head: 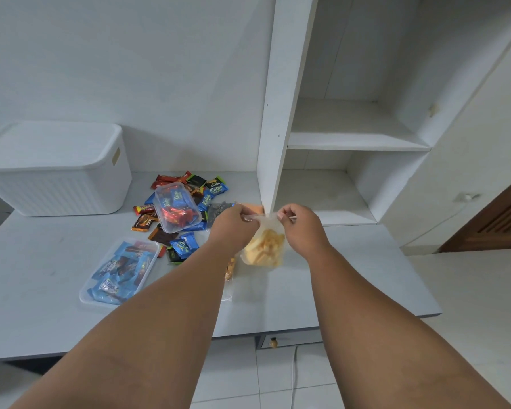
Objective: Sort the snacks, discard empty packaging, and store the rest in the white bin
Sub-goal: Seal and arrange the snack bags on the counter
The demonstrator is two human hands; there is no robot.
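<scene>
A clear plastic bag of yellow chips [265,248] hangs above the grey table [322,290]. My left hand [237,223] pinches the bag's top edge on the left, and my right hand [299,223] pinches it on the right. A white lidded bin [55,169] stands at the table's back left. Loose snack packets [202,187] in blue, red, brown and black lie in a pile at the middle back. One clear tub [176,211] holds red and blue packets. A second clear tub [120,271] holds blue packets. Another clear bag with orange snacks [230,271] lies partly under my left forearm.
White shelving [357,140] rises to the right of the pile, its upright post [278,113] just behind my hands. A drawer knob [273,343] shows under the table's front edge. Tiled floor and a brown slatted door [502,219] lie to the right.
</scene>
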